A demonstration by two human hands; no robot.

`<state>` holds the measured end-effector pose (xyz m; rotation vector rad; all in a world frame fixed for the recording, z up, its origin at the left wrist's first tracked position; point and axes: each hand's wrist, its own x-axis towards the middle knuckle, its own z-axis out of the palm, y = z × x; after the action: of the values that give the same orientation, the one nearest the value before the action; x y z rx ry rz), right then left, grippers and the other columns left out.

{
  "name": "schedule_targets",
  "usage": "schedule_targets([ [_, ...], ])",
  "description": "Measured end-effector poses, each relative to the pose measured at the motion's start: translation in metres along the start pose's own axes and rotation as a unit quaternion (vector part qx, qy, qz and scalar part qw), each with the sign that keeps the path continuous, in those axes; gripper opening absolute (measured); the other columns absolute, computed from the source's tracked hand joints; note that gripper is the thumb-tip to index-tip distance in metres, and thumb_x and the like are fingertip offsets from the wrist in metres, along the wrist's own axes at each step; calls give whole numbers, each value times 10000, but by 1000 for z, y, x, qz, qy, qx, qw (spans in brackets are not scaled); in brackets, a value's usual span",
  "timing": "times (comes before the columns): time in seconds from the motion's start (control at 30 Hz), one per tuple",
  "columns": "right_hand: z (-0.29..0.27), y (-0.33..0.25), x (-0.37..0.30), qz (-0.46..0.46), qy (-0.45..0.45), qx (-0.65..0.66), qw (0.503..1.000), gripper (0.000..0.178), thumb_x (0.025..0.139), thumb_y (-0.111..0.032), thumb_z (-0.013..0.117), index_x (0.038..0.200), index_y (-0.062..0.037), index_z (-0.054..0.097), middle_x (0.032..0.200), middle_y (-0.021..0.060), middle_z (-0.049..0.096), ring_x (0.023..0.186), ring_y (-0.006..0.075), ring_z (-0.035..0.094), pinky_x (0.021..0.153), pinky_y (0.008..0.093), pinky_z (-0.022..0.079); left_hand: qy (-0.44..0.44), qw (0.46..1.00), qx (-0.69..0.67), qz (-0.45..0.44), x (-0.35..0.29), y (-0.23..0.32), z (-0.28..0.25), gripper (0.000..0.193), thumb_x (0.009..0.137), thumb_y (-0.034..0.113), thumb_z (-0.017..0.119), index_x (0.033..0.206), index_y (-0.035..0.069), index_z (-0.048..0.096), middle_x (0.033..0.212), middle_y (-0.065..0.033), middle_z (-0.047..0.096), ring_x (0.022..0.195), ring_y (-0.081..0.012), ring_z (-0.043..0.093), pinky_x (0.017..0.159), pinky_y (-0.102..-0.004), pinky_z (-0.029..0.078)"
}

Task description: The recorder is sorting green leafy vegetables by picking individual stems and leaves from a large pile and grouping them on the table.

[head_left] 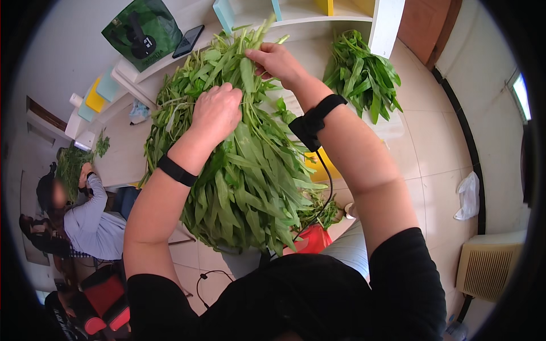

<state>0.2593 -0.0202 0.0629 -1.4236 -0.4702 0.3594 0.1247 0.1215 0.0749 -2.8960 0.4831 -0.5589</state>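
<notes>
One left grip [218, 111], one right grip [276, 62] at one leafy heap [242, 184]

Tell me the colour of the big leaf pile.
The leaf pile is green, with paler stems; best seen in the head view.

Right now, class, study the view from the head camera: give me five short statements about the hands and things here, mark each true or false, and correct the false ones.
1. The left hand touches the large pile of greens. True.
2. The smaller bunch lies left of the large pile. False: it lies to its right.
3. A dark phone lies beside a green bag. True.
4. The right hand touches the smaller bunch. False: it is at the large pile's stems.
5. Another person appears at the picture's left. True.
</notes>
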Motion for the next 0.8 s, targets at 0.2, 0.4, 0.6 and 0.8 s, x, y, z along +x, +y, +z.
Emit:
schedule_targets([
  [0.2, 19, -21, -2, -122, -13, -219, 968, 344, 852, -334, 599, 920, -1, 649, 784, 132, 669, 605, 218, 645, 644, 345, 511, -45, 991, 60, -113, 7, 24, 2, 376, 712, 334, 735, 904, 22, 648, 872, -111, 589, 835, -273, 593, 710, -433, 464],
  [0.4, 30, -28, -10, -232, 43, -264, 935, 319, 837, -314, 599, 907, -5, 639, 764, 183, 651, 683, 286, 650, 717, 386, 495, -26, 990, 104, -91, -1, 27, 6, 278, 702, 215, 704, 925, 70, 625, 917, -85, 548, 873, -264, 559, 722, -421, 439],
  [0.6, 22, -41, -18, -138, 54, -44, 988, 296, 862, -256, 601, 951, 25, 633, 773, 131, 656, 619, 189, 652, 590, 316, 522, 76, 996, 28, -45, -18, 12, -8, 173, 739, 122, 651, 890, 56, 600, 867, -84, 492, 857, -281, 534, 694, -426, 416],
  [0.8, 34, -36, -7, -110, 75, 13, 991, 276, 864, -236, 592, 937, 28, 627, 739, 94, 655, 571, 163, 651, 560, 289, 523, 77, 995, -21, -53, -29, 33, -14, 331, 657, 306, 780, 699, 55, 569, 853, -88, 495, 823, -275, 526, 676, -398, 399],
])
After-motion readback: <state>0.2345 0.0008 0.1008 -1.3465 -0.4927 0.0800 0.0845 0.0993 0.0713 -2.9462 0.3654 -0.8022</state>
